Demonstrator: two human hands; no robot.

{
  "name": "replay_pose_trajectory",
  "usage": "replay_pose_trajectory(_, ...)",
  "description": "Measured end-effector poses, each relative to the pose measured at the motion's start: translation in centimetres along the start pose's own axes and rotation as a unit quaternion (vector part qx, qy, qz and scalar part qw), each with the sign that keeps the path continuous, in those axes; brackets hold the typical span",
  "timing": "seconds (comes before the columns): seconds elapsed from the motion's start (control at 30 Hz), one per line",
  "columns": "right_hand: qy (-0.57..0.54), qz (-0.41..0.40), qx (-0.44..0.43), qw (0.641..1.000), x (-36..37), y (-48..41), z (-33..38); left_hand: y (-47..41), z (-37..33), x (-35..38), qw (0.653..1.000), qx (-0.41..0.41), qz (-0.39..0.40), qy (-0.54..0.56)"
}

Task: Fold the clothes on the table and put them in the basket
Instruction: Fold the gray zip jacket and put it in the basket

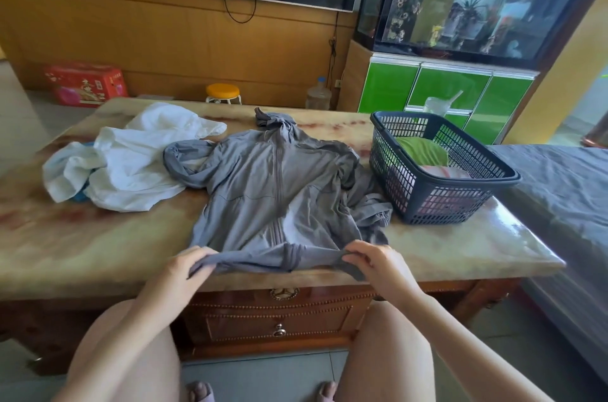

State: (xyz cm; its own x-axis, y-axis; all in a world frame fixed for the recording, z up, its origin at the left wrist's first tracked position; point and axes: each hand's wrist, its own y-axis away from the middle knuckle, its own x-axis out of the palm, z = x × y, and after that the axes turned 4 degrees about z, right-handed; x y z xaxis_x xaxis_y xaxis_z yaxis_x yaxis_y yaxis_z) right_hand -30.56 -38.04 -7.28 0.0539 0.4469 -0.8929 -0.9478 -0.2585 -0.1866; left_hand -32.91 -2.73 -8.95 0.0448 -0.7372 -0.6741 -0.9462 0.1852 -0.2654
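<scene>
The grey jacket point(279, 184) lay flat on the desk point(460, 247), the basket point(513, 176) at its 3 o'clock. The left hand point(189, 265) and right hand point(371, 261) pinched its hem at 6 o'clock, fingers clamped on cloth. It looked thin, light and limp; hem corners seemed the best hold.

Three-pointed star emblem point(284, 293) on drawer front point(279, 319); red box point(86, 84) print illegible

jacket point(279, 184): plain grey. garment pile point(131, 168): white, with a blue piece showing beneath. basket point(437, 171): dark navy lattice, holding green point(422, 151) and pink-striped point(444, 173) cloth. worktop point(98, 247): cream marble, red-brown veining.
</scene>
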Motion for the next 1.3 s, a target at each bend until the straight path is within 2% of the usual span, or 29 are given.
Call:
replay_pose_trajectory(0.17, -0.112, 0.019, -0.045, 0.992, -1.1, 0.5, 3.1, 0.8, -0.2, -3.0, 0.999, -0.034, -0.012, 0.034)
replay_pose_trajectory(0.3, -0.077, 0.116, 0.008, 0.99, 0.3, 0.1, 2.1, 1.7, 2.0, -2.4, 0.992, -0.057, 0.098, -0.049)
replay_pose_trajectory(0.37, -0.08, 0.092, 0.072, 0.99, 1.2, 0.0, 0.4, 2.2, 2.4, -1.3, 0.984, -0.068, 0.14, -0.088)
replay_pose_trajectory(0.43, -0.087, 0.023, 0.141, 0.986, 1.8, -0.1, -1.2, 2.2, 2.9, 0.0, 0.987, -0.091, 0.11, -0.075)
replay_pose_trajectory(0.47, -0.084, -0.001, 0.178, 0.98, 1.9, -0.2, -1.8, 2.0, 3.1, 0.5, 0.991, -0.107, 0.064, -0.047)
replay_pose_trajectory(0.53, -0.074, -0.024, 0.233, 0.969, 2.4, -0.4, -2.6, 1.7, 4.2, 1.1, 0.989, -0.143, -0.013, -0.029)
replay_pose_trajectory(0.67, -0.006, -0.048, 0.281, 0.958, 3.0, -1.3, -3.4, 1.0, 5.6, 1.1, 0.972, -0.209, -0.096, -0.048)
replay_pose_trajectory(0.83, -0.059, -0.075, 0.347, 0.933, 2.5, -2.8, -3.8, 0.1, 5.8, 1.8, 0.961, -0.248, -0.115, -0.031)
replay_pose_trajectory(1.03, 0.041, -0.018, 0.303, 0.952, 2.5, -3.5, -3.5, 0.0, 5.7, 2.2, 0.961, -0.239, -0.125, -0.066)
replay_pose_trajectory(1.1, 0.041, -0.031, 0.311, 0.949, 2.5, -3.7, -3.5, -0.2, 5.4, 2.0, 0.958, -0.249, -0.135, -0.049)
replay_pose_trajectory(1.17, -0.017, -0.059, 0.318, 0.946, 2.2, -3.6, -3.6, -0.2, 5.2, 1.8, 0.958, -0.246, -0.142, -0.036)
replay_pose_trajectory(1.2, -0.097, -0.081, 0.323, 0.938, 1.9, -3.5, -3.7, -0.2, 5.3, 1.8, 0.96, -0.239, -0.14, -0.036)
replay_pose_trajectory(1.23, -0.211, -0.1, 0.335, 0.913, 1.6, -3.3, -3.7, -0.1, 5.3, 1.8, 0.962, -0.234, -0.135, -0.041)
replay_pose_trajectory(1.27, -0.336, -0.112, 0.351, 0.867, 1.2, -3.0, -3.6, -0.1, 5.4, 1.9, 0.962, -0.234, -0.131, -0.049)
replay_pose_trajectory(1.3, -0.459, -0.115, 0.366, 0.801, 0.7, -2.4, -3.6, 0.0, 5.4, 2.0, 0.962, -0.234, -0.129, -0.059)
